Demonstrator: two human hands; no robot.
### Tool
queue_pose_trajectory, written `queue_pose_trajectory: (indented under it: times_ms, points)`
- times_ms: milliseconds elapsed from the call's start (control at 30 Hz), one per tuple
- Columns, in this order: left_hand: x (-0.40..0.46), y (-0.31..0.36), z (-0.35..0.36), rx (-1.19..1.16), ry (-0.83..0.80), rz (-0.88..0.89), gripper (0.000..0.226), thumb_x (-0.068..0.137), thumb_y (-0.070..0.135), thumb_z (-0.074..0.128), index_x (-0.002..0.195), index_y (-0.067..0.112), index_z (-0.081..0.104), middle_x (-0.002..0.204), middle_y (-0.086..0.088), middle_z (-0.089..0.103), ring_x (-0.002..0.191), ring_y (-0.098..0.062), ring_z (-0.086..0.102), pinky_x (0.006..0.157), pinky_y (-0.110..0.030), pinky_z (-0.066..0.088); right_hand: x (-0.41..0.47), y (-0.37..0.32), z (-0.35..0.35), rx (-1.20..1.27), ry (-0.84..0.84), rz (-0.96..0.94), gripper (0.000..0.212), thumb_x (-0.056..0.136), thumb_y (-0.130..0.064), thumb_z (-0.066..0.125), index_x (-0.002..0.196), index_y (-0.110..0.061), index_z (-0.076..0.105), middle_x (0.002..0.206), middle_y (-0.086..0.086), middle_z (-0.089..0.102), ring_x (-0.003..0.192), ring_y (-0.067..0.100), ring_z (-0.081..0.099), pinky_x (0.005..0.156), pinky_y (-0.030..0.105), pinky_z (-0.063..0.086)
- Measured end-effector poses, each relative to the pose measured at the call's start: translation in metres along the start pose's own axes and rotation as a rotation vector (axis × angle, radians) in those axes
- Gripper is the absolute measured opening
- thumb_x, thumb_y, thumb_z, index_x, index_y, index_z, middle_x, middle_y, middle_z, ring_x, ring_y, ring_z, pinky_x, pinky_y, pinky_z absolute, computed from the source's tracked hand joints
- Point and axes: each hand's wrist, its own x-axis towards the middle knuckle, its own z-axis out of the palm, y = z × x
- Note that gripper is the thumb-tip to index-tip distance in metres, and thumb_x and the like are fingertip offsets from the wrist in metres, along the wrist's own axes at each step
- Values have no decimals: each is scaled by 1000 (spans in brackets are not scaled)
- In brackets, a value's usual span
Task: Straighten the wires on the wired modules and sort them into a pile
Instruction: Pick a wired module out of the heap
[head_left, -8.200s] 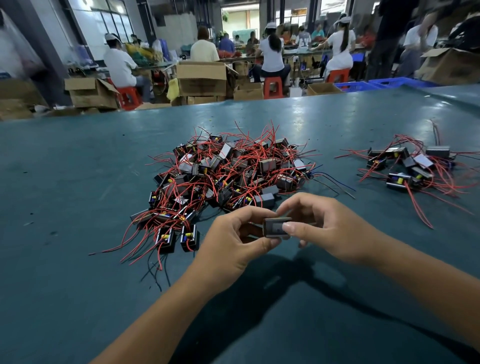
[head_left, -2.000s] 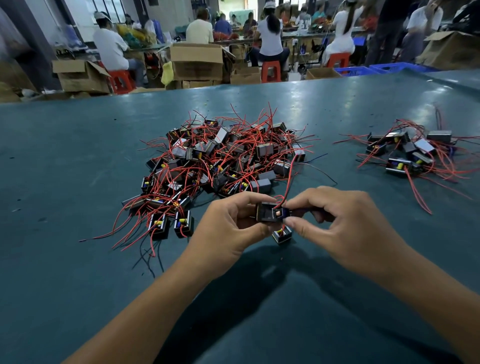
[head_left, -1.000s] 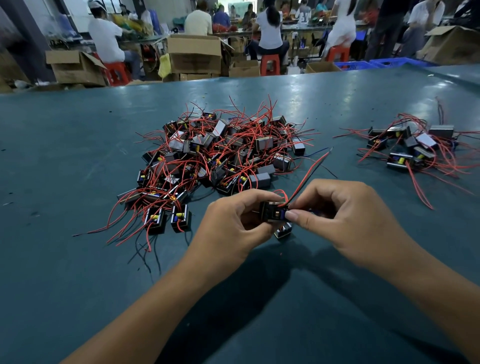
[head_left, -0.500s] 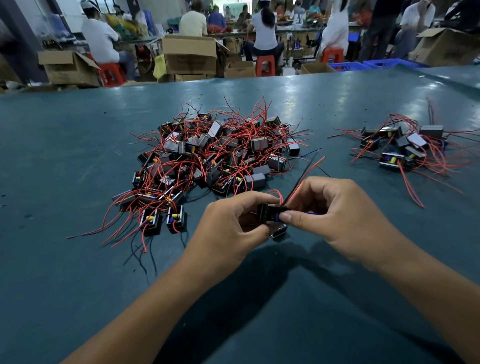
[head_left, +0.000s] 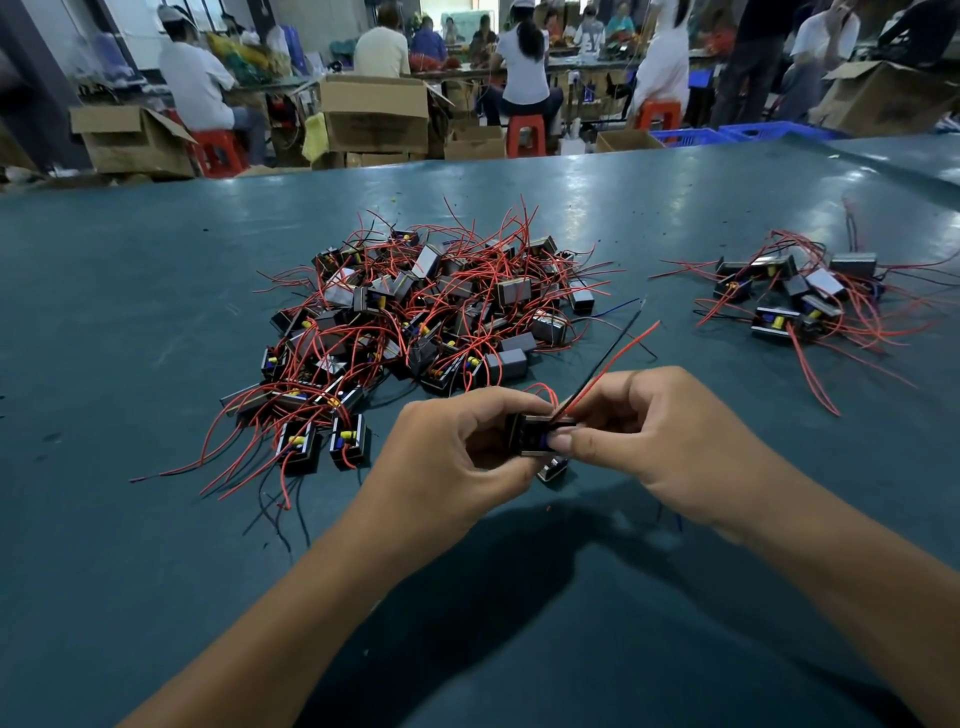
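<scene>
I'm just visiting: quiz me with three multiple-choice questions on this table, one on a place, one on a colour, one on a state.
1. Where is the smaller pile?
A. right of the big pile
B. left of it
C. in a box

2. What colour are most wires?
A. green
B. red
C. white

3. What is the held module doing?
A. lying alone on the table
B. gripped by both hands
C. buried in a pile

Answers: A, it lies at far right; B, red strands dominate; B, left hand and right hand pinch it.

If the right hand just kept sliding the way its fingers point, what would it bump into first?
The right hand points leftward, so it would first press into the module it pinches, then the left hand behind it.
</scene>
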Motion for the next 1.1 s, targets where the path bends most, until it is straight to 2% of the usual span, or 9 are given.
queue_pose_trajectory:
  times_ms: [100,233,433,567,700,800,933,1000,1100]
  points:
    - [2,5,1,-94,-7,-22,26,80,12,79,104,19,73,96,1,77,90,-13,74,83,-25,57,0,1,3,19,6,7,14,78,-21,82,86,-14,74,79,11,75,80,38,69,79,52,54]
    - [8,3,5,-344,103,-140,12,89,1,68,95,11,72,81,-2,74,71,-12,69,68,-21,54,-3,-2,2,153,-126,51,26,84,-28,72,105,-13,69,77,8,74,55,8,56,53,16,43]
    - [7,-2,1,-418,155,-241,18,86,-5,69,96,9,69,81,1,73,74,-9,67,72,-19,55,-4,1,1,100,-66,53,15,94,-22,63,89,-9,66,66,3,68,49,12,51,43,20,39]
    - [7,-1,1,-465,235,-263,17,85,-4,70,95,9,69,80,-1,70,71,-10,60,64,-18,50,-5,2,6,120,-111,73,18,97,-19,59,85,-6,64,63,2,66,47,13,52,42,22,42]
    - [12,2,-7,-614,358,-251,9,91,-3,62,94,5,64,82,-4,68,77,-15,62,72,-23,57,-8,4,16,252,-167,89,14,96,-12,59,92,1,63,75,12,73,62,22,68,57,25,55]
    - [15,5,-16,-693,366,-190,16,90,2,59,106,3,61,84,-4,71,82,-21,71,71,-26,60,-4,6,15,255,-33,39,13,96,-12,59,95,-1,67,83,10,76,73,18,71,71,25,58]
    - [16,7,-21,-639,370,-146,28,82,12,63,109,6,62,85,-4,70,73,-20,70,66,-23,57,5,9,-3,154,219,-19,15,97,-16,59,89,-9,70,76,4,75,69,12,68,69,23,56]
    - [15,7,-20,-623,366,-151,17,85,10,63,101,6,64,85,-4,70,71,-17,69,64,-19,56,7,13,-6,115,254,-18,16,97,-16,59,88,-10,70,74,4,74,67,12,67,66,24,54]
    - [12,6,-15,-662,327,-175,10,87,3,63,97,4,63,88,-10,74,80,-26,73,70,-24,59,7,17,-2,62,194,-22,15,97,-16,59,87,-12,70,72,2,73,65,10,66,62,23,53]
